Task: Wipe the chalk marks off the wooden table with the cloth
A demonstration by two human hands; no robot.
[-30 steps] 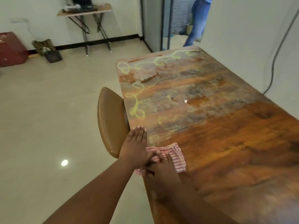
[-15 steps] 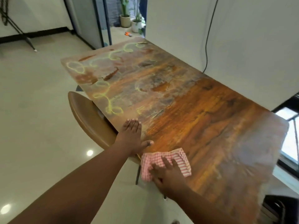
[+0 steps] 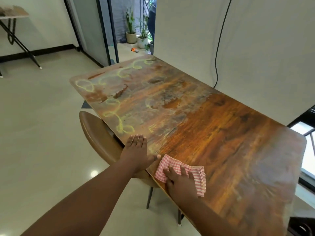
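Note:
The wooden table [image 3: 213, 133] runs away from me, with yellow chalk loops [image 3: 122, 126] along its left side and more chalk marks [image 3: 134, 67] at the far end. A folded red-and-white checked cloth [image 3: 196, 172] lies near the table's near left edge. My right hand [image 3: 180, 183] presses flat on the cloth, fingers spread over it. My left hand [image 3: 136, 150] rests flat on the table edge just left of the cloth, fingers together and pointing toward the nearest chalk loop, thumb out toward the cloth.
A brown chair [image 3: 100, 138] is tucked under the table's left edge, beside my left arm. A white wall with a black cable [image 3: 218, 48] runs along the table's right side. Potted plants [image 3: 131, 31] stand past the open doorway; a folding table [image 3: 13, 23] stands far left.
The view has swung right and back. My right hand has slid the cloth a little to the right along the table, away from my left hand, which stays planted at the edge.

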